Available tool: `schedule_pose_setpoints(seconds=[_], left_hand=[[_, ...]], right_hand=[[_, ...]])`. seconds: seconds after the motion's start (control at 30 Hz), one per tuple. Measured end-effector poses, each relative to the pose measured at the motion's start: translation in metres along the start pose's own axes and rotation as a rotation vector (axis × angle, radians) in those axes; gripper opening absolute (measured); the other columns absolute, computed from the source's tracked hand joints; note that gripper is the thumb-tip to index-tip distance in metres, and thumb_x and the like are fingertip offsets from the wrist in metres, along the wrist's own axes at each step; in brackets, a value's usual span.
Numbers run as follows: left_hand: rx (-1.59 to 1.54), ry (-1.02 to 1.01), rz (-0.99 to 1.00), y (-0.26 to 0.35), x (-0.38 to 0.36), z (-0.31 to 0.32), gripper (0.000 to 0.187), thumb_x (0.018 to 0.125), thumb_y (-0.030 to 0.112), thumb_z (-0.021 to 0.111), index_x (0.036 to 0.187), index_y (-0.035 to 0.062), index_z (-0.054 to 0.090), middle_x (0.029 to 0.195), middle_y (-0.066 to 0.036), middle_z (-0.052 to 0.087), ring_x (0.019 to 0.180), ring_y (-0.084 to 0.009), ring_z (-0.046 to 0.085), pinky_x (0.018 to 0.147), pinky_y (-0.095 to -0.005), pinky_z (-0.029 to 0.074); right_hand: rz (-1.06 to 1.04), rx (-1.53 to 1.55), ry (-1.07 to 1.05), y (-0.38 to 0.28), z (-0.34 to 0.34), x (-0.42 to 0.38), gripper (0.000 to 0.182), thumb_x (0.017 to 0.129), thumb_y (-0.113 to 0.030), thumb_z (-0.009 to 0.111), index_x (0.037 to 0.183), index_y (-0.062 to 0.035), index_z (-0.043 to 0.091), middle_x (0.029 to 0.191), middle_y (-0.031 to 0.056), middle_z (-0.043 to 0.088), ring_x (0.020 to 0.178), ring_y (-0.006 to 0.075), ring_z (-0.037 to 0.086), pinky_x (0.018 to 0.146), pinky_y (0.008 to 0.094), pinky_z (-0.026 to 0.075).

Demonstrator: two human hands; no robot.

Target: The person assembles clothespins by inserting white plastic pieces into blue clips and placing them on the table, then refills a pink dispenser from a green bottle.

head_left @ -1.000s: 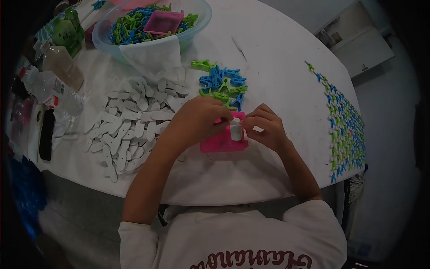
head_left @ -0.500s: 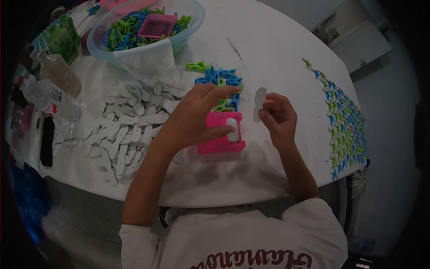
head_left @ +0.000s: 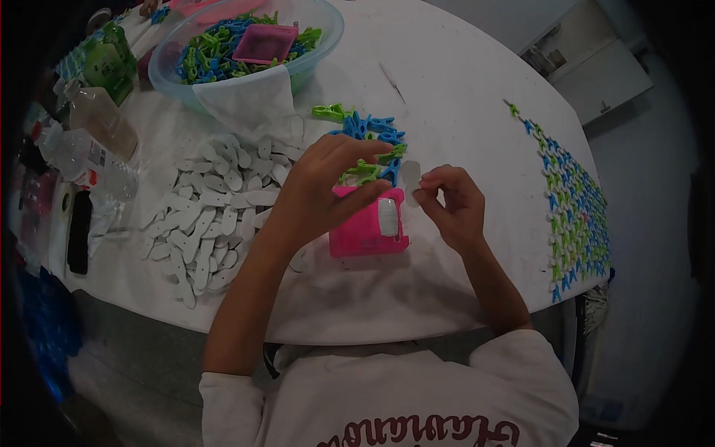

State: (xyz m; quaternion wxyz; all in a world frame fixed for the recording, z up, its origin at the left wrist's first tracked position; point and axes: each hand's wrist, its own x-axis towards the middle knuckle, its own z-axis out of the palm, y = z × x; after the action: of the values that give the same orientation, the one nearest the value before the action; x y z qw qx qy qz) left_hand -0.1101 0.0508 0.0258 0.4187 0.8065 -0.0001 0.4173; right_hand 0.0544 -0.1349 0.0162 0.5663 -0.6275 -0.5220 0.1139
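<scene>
My right hand (head_left: 454,207) pinches a flat pale peanut-shaped piece (head_left: 410,174) between thumb and fingertips, just right of the pink box. My left hand (head_left: 322,182) hovers over the left side of the box with thumb and fingers apart, holding nothing. Below it, the bright pink box (head_left: 354,235) has a white rounded piece (head_left: 388,217) showing at its right side. Small blue clips (head_left: 365,125) and green clips (head_left: 332,112) lie just beyond my left fingers. Left of that hand spreads a heap of flat whitish pieces (head_left: 212,201), several with small holes.
A pale blue basin (head_left: 165,83) of green and blue clips, topped by a dark pink tray (head_left: 264,45), stands at the back. Bottles (head_left: 103,123) line the left edge. Rows of clips (head_left: 570,201) cover the right edge. A thin pointed tool (head_left: 391,80) lies farther back.
My right hand has brought the pale piece left and a little lower, toward the pink box. My left thumb has lifted up away from the white piece at the box.
</scene>
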Motion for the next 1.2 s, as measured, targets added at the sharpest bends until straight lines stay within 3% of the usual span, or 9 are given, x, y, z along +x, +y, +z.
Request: schedule_pose_setpoints(seconds=[0.07,0.13,0.2,0.33,0.63,0.87,1.2], left_hand=[[-0.026,0.015,0.02,0.0,-0.001,0.005,0.031,0.08,0.011,0.081,0.109,0.0099,0.071,0.091,-0.006,0.069,0.086,-0.023,0.066,0.074,-0.0356,0.053],[-0.054,0.031,0.035,0.001,-0.004,0.009,0.027,0.08,0.009,0.081,0.106,0.0098,0.072,0.089,-0.005,0.069,0.086,-0.022,0.065,0.074,-0.0349,0.053],[-0.045,0.02,-0.001,0.003,-0.006,0.011,0.019,0.08,0.009,0.08,0.098,0.01,0.074,0.087,-0.004,0.069,0.082,-0.0208,0.065,0.072,-0.0341,0.053],[0.024,0.011,0.118,-0.001,-0.005,0.008,0.025,0.078,0.001,0.08,0.101,0.01,0.076,0.09,-0.004,0.07,0.079,-0.0157,0.066,0.064,-0.0288,0.053],[0.081,0.015,0.172,-0.006,-0.005,0.009,0.022,0.078,0.007,0.081,0.099,0.0126,0.076,0.085,-0.003,0.068,0.075,-0.0171,0.063,0.062,-0.0303,0.051],[0.141,-0.044,0.144,-0.007,-0.007,0.007,0.022,0.075,0.009,0.082,0.096,0.0133,0.075,0.082,-0.002,0.067,0.077,-0.0203,0.063,0.069,-0.034,0.05],[0.293,-0.227,0.14,-0.017,-0.013,0.007,0.011,0.077,0.015,0.077,0.086,0.0105,0.073,0.075,-0.001,0.065,0.078,-0.0198,0.063,0.076,-0.0349,0.049]], right_hand=[[-0.019,-0.03,-0.059,-0.002,0.003,0.003,0.031,0.083,0.011,0.073,0.106,-0.0057,0.062,0.09,0.0022,0.064,0.091,0.0123,0.059,0.076,0.0275,0.048],[-0.22,-0.215,-0.093,-0.003,0.006,0.008,0.023,0.082,0.0,0.079,0.101,-0.0055,0.067,0.089,0.0023,0.07,0.082,0.0143,0.061,0.067,0.0278,0.049],[-0.238,-0.234,-0.093,0.001,0.009,0.007,0.024,0.08,0.0,0.08,0.1,-0.0058,0.068,0.089,0.0027,0.07,0.082,0.0158,0.061,0.067,0.0288,0.049],[-0.385,-0.308,-0.098,0.006,0.011,0.011,0.028,0.075,0.0,0.084,0.098,-0.0063,0.068,0.089,0.0035,0.071,0.081,0.0191,0.062,0.067,0.0308,0.051],[-0.402,-0.263,-0.077,0.019,0.019,0.011,0.031,0.073,0.001,0.085,0.097,-0.0063,0.066,0.089,0.0036,0.07,0.08,0.0206,0.062,0.066,0.0313,0.051],[-0.419,-0.308,-0.119,0.024,0.014,0.012,0.032,0.073,0.0,0.085,0.099,-0.0069,0.066,0.088,0.0035,0.071,0.08,0.0205,0.061,0.066,0.0313,0.051],[-0.424,-0.497,-0.248,0.021,0.0,0.01,0.027,0.072,-0.001,0.083,0.096,-0.0113,0.077,0.087,0.0005,0.071,0.081,0.0189,0.056,0.068,0.0298,0.049]])
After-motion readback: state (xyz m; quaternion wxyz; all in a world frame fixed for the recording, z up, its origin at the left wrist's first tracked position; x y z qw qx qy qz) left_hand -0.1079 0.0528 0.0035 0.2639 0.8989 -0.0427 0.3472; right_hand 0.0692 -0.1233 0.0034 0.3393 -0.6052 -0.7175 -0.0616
